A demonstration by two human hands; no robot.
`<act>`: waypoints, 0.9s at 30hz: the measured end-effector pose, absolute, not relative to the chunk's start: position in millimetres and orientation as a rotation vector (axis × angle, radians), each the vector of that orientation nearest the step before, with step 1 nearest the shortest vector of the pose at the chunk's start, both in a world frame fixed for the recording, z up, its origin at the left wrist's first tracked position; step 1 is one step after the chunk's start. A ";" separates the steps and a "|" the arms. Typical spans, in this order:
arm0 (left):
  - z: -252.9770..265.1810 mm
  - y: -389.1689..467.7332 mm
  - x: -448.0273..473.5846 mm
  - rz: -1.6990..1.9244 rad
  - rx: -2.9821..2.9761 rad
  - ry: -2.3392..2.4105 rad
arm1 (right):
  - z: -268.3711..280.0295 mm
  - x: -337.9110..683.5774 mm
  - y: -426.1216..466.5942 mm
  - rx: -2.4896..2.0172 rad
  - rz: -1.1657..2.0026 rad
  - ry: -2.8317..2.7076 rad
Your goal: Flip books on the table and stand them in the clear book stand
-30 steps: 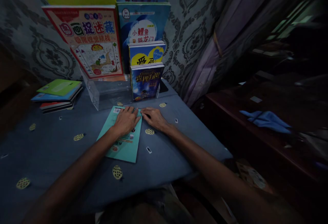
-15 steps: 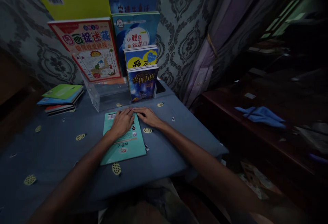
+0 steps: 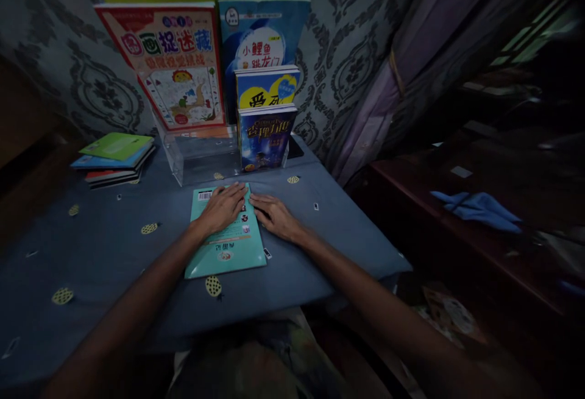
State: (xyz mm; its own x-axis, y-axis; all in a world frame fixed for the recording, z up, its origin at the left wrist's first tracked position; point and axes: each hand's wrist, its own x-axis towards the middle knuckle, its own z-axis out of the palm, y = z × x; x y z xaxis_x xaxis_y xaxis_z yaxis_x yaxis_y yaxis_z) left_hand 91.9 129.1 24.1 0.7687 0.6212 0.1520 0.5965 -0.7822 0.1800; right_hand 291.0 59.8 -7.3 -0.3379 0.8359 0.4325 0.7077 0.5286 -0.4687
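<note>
A teal book (image 3: pixel 242 256) lies flat on the blue tablecloth (image 3: pixel 114 277), its printed title upside down to me. My left hand (image 3: pixel 225 207) rests open on its upper part, fingers stretched toward the top right corner. Along the book's right edge lies my right hand (image 3: pixel 275 215), open and low, its fingertips at the edge near the top corner. Just beyond the book is a clear stand (image 3: pixel 205 161). It holds several upright books, among them a red picture book (image 3: pixel 178 70) and a dark blue book (image 3: pixel 265 137) in front.
On the left of the table sits a small stack of thin books (image 3: pixel 116 149), a green one on top. A purple curtain (image 3: pixel 365 137) hangs behind the table's right side. Further right, a blue cloth (image 3: pixel 478 209) lies on a dark red surface (image 3: pixel 406 204).
My right hand has slid slightly down along the book's right edge, away from its top corner. My left hand has reached a little further toward that corner. The view has tilted down somewhat.
</note>
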 end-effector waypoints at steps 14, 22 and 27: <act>30.8 120.9 87.9 0.240 2.865 0.816 | 3.5 287.5 15.3 -1.232 0.255 -2.159; 31.5 117.2 87.4 0.216 2.865 0.823 | 11.6 286.4 -31.0 -1.189 0.276 -2.205; 29.6 110.7 84.1 0.203 2.867 0.736 | 13.3 287.4 -40.2 -1.169 0.249 -2.228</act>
State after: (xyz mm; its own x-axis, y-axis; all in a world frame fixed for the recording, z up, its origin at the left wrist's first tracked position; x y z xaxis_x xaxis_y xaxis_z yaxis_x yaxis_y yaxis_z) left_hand 84.1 110.7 29.6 0.8684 0.4878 0.0885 0.4641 -0.8626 0.2013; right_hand 287.4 -40.2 13.3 -0.4293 0.7974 0.4242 0.6838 0.5938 -0.4241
